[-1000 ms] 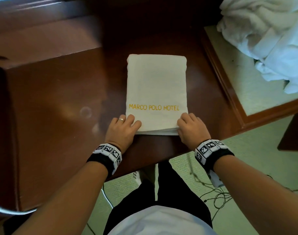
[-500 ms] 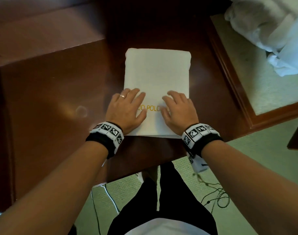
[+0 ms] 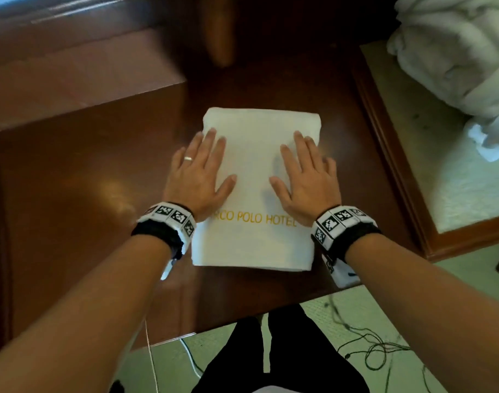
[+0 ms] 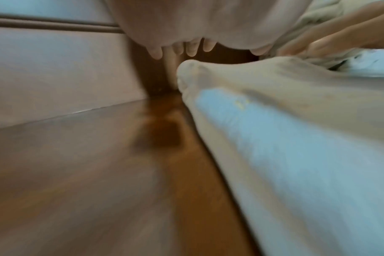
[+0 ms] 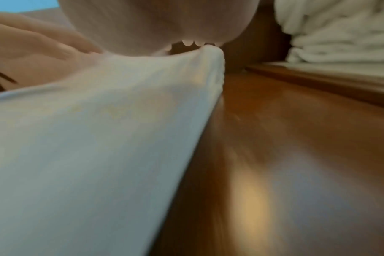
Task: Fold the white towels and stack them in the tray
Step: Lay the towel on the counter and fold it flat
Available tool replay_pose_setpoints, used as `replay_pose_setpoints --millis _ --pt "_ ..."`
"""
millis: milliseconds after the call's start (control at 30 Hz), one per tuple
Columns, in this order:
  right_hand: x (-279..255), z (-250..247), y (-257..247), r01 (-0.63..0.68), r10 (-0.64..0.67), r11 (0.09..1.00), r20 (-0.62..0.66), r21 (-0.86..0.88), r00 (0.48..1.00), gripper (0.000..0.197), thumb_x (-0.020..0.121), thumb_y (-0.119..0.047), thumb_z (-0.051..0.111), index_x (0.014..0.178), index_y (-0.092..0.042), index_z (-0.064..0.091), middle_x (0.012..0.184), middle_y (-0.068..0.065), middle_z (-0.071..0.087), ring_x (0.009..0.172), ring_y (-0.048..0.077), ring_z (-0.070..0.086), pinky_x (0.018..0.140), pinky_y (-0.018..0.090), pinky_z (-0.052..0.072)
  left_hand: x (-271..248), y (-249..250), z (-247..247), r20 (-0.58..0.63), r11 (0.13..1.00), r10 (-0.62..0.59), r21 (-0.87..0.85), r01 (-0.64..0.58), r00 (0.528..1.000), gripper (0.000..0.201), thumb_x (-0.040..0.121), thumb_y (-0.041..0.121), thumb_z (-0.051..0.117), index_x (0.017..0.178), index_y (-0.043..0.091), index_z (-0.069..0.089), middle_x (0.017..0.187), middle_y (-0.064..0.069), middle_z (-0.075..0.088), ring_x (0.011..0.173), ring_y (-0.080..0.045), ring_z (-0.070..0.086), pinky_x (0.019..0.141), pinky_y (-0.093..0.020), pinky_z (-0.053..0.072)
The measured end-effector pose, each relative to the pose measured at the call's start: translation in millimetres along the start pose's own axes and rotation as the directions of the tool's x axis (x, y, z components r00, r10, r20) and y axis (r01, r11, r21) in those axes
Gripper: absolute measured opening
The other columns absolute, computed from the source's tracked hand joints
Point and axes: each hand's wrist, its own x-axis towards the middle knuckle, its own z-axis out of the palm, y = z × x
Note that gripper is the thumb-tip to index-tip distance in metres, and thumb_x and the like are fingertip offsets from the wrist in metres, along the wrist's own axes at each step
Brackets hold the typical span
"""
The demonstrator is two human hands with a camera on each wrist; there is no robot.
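Note:
A folded white towel (image 3: 254, 245) with gold "MARCO POLO HOTEL" lettering lies flat on the dark wooden table (image 3: 72, 194). My left hand (image 3: 198, 168) lies flat on the towel's left side, fingers straight and spread, a ring on one finger. My right hand (image 3: 305, 171) presses flat on the right side in the same way. In the left wrist view the towel (image 4: 296, 138) fills the right half, with the left hand's fingertips (image 4: 178, 49) above it. In the right wrist view the towel (image 5: 99, 138) fills the left, under the right hand's fingertips (image 5: 187, 43).
A wooden-rimmed tray (image 3: 398, 171) stands to the right with a heap of unfolded white towels (image 3: 455, 52) in its far part. A raised wooden ledge (image 3: 72, 80) runs along the far left. Cables (image 3: 370, 350) lie on the green floor below the table edge.
Both hands have slid from the towel's near edge up over the lettering toward its far end, fingers going from curled to flat. The towel stays in place.

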Motion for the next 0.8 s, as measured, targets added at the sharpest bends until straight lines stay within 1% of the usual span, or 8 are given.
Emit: replay_pose_setpoints --millis 67,167,267,400,533,600,700,800 --pt "34.2 -3.1 -5.1 0.069 -0.069 0.997 -0.005 -0.043 0.998 0.066 0.100 -0.054 0.029 0.155 -0.019 0.025 0.166 0.009 0.010 0.152 0.030 0.014 0.112 0.051 0.024 29.9 16.2 3.1 0.014 0.997 0.062 0.044 -0.062 0.998 0.074 0.100 0.060 0.020 0.162 0.020 0.009 0.170 -0.004 0.003 0.156 -0.025 0.006 0.121 -0.052 0.013" --pt "56.2 9.5 8.1 0.160 -0.150 0.981 0.097 -0.111 0.984 0.066 0.101 -0.056 0.024 0.157 -0.023 0.019 0.167 0.005 0.008 0.153 0.029 0.009 0.115 0.053 0.021 57.9 17.0 15.8 0.109 0.996 0.033 0.083 -0.042 0.994 0.071 0.103 0.060 0.016 0.162 0.023 0.001 0.170 0.001 -0.008 0.156 -0.021 -0.004 0.122 -0.055 0.006" --pt "47.9 22.0 36.9 0.107 -0.094 0.990 0.127 -0.096 0.987 0.073 0.101 -0.061 0.021 0.159 -0.020 0.010 0.168 -0.001 -0.002 0.154 0.022 0.000 0.120 0.053 0.014 56.4 1.2 26.2 0.182 0.989 -0.014 0.147 -0.013 0.983 0.076 0.101 0.064 0.010 0.161 0.021 -0.008 0.168 0.006 -0.019 0.155 -0.014 -0.011 0.122 -0.057 -0.001" --pt "30.1 15.1 43.6 -0.045 0.052 0.996 0.100 -0.075 0.994 0.074 0.100 -0.059 0.024 0.158 -0.016 0.011 0.167 0.005 -0.003 0.154 0.027 0.000 0.120 0.055 0.014 35.4 3.2 23.1 0.109 0.987 -0.132 0.105 0.121 0.985 0.081 0.100 0.067 0.012 0.161 0.017 -0.009 0.168 0.001 -0.017 0.156 -0.017 -0.011 0.123 -0.055 -0.003" --pt "-22.6 23.9 22.1 0.144 -0.134 0.987 0.128 -0.075 0.983 0.070 0.099 -0.059 0.026 0.157 -0.020 0.020 0.167 0.008 0.005 0.153 0.029 0.009 0.115 0.057 0.022 -20.4 16.7 40.8 0.243 0.987 0.086 0.108 -0.115 0.966 0.080 0.094 0.073 0.000 0.159 0.029 -0.016 0.167 0.005 -0.023 0.156 -0.018 -0.012 0.124 -0.053 -0.001" --pt "-52.5 33.4 18.0 0.110 -0.098 0.992 0.175 -0.058 0.980 0.071 0.099 -0.063 0.022 0.157 -0.023 0.019 0.167 0.004 0.005 0.153 0.028 0.010 0.114 0.057 0.024 -49.9 10.7 46.4 0.239 0.995 -0.063 0.085 0.044 0.969 0.075 0.098 0.068 0.004 0.159 0.029 -0.015 0.167 0.008 -0.023 0.156 -0.018 -0.011 0.122 -0.054 0.001" --pt "-72.2 32.1 17.2 -0.102 0.101 0.995 0.135 -0.001 0.986 0.070 0.097 -0.064 0.030 0.154 -0.023 0.028 0.164 0.005 0.018 0.144 0.031 0.027 0.106 0.053 0.032 -70.4 -0.7 35.5 0.106 0.938 -0.342 -0.030 0.346 0.934 0.066 0.106 0.047 0.025 0.161 0.014 0.010 0.168 -0.012 0.009 0.148 -0.037 0.021 0.112 -0.060 0.029" --pt "-69.5 19.4 11.7 -0.225 0.210 0.966 0.123 0.127 0.970 0.062 0.096 -0.058 0.044 0.145 -0.020 0.038 0.143 0.009 0.043 0.119 0.035 0.051 0.092 0.047 0.045 -63.1 -4.0 32.6 0.067 0.916 -0.362 -0.161 0.368 0.930 0.058 0.103 0.043 0.037 0.148 0.006 0.037 0.138 -0.021 0.048 0.118 -0.044 0.053 0.092 -0.056 0.049"
